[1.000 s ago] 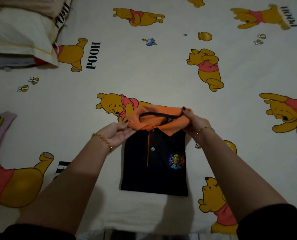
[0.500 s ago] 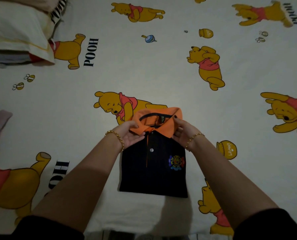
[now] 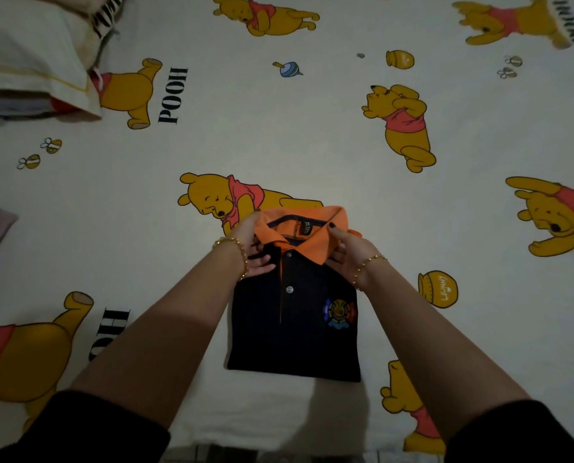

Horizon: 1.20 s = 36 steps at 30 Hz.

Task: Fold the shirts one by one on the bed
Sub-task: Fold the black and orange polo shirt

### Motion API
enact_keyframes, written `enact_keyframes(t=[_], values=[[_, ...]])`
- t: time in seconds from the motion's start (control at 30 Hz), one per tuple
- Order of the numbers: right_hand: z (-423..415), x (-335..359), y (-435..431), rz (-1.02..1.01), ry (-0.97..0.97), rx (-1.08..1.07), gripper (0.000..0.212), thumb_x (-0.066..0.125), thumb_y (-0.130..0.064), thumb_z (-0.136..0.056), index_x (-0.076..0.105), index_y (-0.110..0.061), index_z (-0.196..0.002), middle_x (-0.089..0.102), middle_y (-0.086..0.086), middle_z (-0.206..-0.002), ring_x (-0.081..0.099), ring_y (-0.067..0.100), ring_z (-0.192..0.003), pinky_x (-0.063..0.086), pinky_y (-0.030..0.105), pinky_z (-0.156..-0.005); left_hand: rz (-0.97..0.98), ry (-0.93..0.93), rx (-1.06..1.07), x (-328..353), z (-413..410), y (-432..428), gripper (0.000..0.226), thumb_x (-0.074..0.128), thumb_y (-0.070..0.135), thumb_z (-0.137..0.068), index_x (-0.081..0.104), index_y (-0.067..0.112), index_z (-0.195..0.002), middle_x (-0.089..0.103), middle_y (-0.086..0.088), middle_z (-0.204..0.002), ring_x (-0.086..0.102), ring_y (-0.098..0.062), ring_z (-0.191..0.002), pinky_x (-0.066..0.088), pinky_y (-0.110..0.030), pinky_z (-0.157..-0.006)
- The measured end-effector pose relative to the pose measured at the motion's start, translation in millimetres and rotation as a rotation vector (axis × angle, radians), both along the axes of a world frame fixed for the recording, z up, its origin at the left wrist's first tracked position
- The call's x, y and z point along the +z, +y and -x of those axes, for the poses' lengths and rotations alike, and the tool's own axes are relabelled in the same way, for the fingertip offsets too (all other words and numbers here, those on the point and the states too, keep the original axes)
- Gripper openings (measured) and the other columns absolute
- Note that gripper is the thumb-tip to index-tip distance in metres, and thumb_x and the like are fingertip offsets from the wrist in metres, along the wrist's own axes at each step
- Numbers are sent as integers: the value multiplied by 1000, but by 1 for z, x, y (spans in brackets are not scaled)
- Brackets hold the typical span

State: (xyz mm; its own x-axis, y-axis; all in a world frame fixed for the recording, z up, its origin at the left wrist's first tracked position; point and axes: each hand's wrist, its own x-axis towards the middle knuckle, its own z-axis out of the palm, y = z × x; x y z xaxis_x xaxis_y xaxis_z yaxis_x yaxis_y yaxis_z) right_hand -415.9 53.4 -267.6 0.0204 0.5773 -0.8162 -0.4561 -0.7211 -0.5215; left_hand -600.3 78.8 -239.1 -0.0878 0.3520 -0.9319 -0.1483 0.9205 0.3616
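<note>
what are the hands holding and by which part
The folded black polo shirt, by its orange collar: left hand pinches the left end, right hand the right end.

Left sleeve [image 3: 95, 426], right sleeve [image 3: 513, 432]: black. Left bracelet [image 3: 243, 259], right bracelet [image 3: 366, 267]: gold beads, one per wrist. Right hand [image 3: 346, 259]: dark-polished fingernails.

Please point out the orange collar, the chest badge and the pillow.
orange collar [image 3: 315, 249]: head view, its folded flap.
chest badge [image 3: 340, 312]: head view, its centre.
pillow [image 3: 28, 58]: head view, its white cover.
</note>
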Motion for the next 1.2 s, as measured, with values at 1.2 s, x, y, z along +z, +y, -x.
enact_keyframes(t=[1.2], values=[[-2, -11, -6, -16, 23, -107, 20, 55, -15, -95, 54, -6, -113, 66, 10, -97, 65, 20, -84, 58, 31, -63, -365, -303, 229, -29, 13, -34, 29, 48, -3, -93, 57, 14, -114, 60, 0, -84, 49, -7, -64, 43, -14, -46]])
